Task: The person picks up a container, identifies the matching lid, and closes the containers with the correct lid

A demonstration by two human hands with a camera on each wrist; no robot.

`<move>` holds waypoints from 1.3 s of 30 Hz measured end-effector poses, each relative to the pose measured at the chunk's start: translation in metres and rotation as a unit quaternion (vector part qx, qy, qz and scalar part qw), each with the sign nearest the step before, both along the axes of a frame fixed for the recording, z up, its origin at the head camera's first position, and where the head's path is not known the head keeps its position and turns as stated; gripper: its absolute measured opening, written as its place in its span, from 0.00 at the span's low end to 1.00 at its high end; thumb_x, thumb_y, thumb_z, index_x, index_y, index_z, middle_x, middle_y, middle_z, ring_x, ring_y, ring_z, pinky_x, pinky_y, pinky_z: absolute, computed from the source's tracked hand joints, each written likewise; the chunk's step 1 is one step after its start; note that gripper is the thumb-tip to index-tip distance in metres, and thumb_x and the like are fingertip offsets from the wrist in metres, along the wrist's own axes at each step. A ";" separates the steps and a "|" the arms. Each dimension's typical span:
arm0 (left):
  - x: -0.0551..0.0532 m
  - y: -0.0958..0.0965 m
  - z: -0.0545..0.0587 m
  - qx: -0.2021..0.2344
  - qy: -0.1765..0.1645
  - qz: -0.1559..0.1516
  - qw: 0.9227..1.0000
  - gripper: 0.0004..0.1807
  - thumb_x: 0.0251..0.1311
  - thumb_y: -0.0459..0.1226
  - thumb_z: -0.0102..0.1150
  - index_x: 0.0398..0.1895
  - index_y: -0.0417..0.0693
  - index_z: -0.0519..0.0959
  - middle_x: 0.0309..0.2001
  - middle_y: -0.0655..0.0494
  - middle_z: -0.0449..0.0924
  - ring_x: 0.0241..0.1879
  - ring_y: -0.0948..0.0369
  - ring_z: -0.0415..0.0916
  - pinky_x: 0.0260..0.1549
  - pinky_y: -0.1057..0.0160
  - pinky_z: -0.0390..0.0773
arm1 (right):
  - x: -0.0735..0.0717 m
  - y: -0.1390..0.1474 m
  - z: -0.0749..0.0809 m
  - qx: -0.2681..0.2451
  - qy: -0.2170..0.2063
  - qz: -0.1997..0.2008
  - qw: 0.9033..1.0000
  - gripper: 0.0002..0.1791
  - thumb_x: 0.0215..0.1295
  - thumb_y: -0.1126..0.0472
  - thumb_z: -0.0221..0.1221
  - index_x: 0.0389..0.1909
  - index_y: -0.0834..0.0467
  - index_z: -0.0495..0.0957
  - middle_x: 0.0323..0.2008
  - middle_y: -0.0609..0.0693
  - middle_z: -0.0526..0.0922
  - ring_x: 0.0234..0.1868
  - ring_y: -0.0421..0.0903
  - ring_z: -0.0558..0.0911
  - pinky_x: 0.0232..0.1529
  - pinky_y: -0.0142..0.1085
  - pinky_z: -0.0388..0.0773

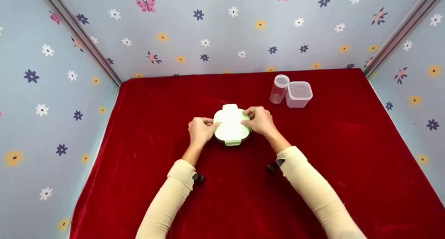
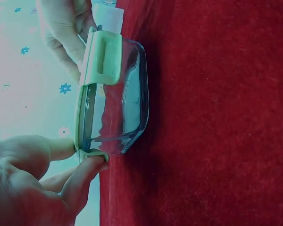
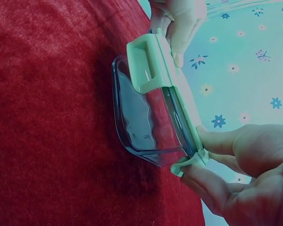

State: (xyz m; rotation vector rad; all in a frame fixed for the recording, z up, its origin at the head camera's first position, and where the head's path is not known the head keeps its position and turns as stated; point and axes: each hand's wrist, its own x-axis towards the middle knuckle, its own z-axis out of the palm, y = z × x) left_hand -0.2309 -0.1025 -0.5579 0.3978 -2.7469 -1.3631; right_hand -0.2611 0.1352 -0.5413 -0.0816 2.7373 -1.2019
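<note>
A glass food container (image 2: 114, 108) with a pale green clip lid (image 1: 230, 122) sits on the red cloth. At its left side, my left hand (image 1: 202, 130) pinches the lid's edge and side clip (image 2: 92, 154), thumb on top and fingers on the clip. On the opposite side, my right hand (image 1: 260, 120) grips the lid's edge in the same way. In the right wrist view, the right clip (image 3: 188, 162) stands out at an angle from the glass. The front clip (image 1: 233, 142) lies down against the container's wall. Nothing can be made out inside the glass.
Behind and right of the food container stand a clear round jar (image 1: 278, 91) with a lid and a clear square tub (image 1: 299, 95) with a lid, side by side. Red cloth (image 1: 156, 103) covers the table. Flower-patterned walls (image 1: 222, 30) close off the back and both sides.
</note>
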 end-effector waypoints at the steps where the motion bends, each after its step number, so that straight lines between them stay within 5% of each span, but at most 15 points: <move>1: 0.001 0.000 -0.001 0.004 0.000 0.001 1.000 0.13 0.64 0.43 0.82 0.47 0.46 0.97 0.45 0.49 0.98 0.50 0.51 0.95 0.62 0.49 0.89 | 0.000 0.000 0.000 0.001 0.000 0.000 1.000 0.21 0.68 0.61 0.79 0.61 0.59 0.91 0.55 0.61 0.95 0.59 0.59 0.92 0.67 0.56 0.85; 7: 0.003 -0.003 -0.007 0.016 0.019 -0.010 1.000 0.16 0.65 0.44 0.80 0.50 0.45 0.96 0.46 0.47 0.98 0.50 0.49 0.95 0.61 0.47 0.89 | 0.000 0.000 0.000 -0.003 0.000 0.003 1.000 0.20 0.67 0.61 0.79 0.59 0.59 0.91 0.54 0.61 0.95 0.57 0.59 0.92 0.65 0.55 0.85; 12: -0.001 -0.004 -0.016 -0.039 0.060 -0.045 0.996 0.27 0.69 0.47 0.76 0.65 0.41 0.89 0.54 0.42 0.95 0.54 0.45 0.92 0.62 0.43 0.88 | -0.002 -0.002 0.004 0.004 0.000 0.011 1.000 0.21 0.68 0.60 0.79 0.60 0.59 0.90 0.54 0.61 0.94 0.58 0.60 0.91 0.66 0.56 0.84; 16: 0.005 0.004 -0.012 -0.106 0.035 -0.095 0.989 0.43 0.70 0.57 0.73 0.82 0.46 0.75 0.66 0.40 0.86 0.64 0.41 0.86 0.62 0.39 0.87 | -0.002 -0.003 0.004 0.011 0.004 0.013 1.000 0.21 0.68 0.60 0.79 0.60 0.59 0.90 0.54 0.61 0.94 0.59 0.61 0.90 0.68 0.57 0.83; 17: 0.012 0.010 0.000 -0.122 0.018 -0.105 0.987 0.46 0.69 0.57 0.74 0.84 0.46 0.73 0.69 0.37 0.84 0.67 0.37 0.83 0.63 0.35 0.86 | -0.001 -0.002 0.004 0.013 0.006 0.013 1.000 0.21 0.68 0.60 0.79 0.60 0.59 0.90 0.54 0.61 0.94 0.60 0.61 0.90 0.69 0.58 0.82; 19: 0.013 0.014 0.000 -0.133 0.006 -0.118 0.984 0.49 0.68 0.60 0.74 0.85 0.48 0.71 0.70 0.38 0.82 0.69 0.38 0.81 0.62 0.36 0.87 | -0.001 -0.001 0.004 0.015 0.009 0.014 1.000 0.20 0.68 0.60 0.78 0.60 0.60 0.90 0.53 0.62 0.94 0.60 0.62 0.90 0.70 0.58 0.81; 33: 0.012 0.020 -0.008 -0.097 0.025 -0.098 0.990 0.51 0.62 0.56 0.82 0.84 0.44 0.72 0.68 0.36 0.83 0.67 0.37 0.84 0.68 0.38 0.85 | -0.005 -0.007 0.016 0.054 0.026 0.036 0.998 0.25 0.69 0.60 0.76 0.66 0.61 0.87 0.67 0.63 0.87 0.74 0.64 0.81 0.79 0.64 0.74; 39: 0.005 0.013 -0.031 -0.102 0.038 -0.100 0.989 0.53 0.59 0.62 0.81 0.82 0.43 0.74 0.66 0.36 0.84 0.64 0.37 0.85 0.63 0.38 0.87 | -0.009 -0.020 0.025 0.045 0.031 0.053 0.997 0.26 0.74 0.60 0.74 0.71 0.58 0.85 0.72 0.62 0.83 0.76 0.63 0.79 0.79 0.60 0.76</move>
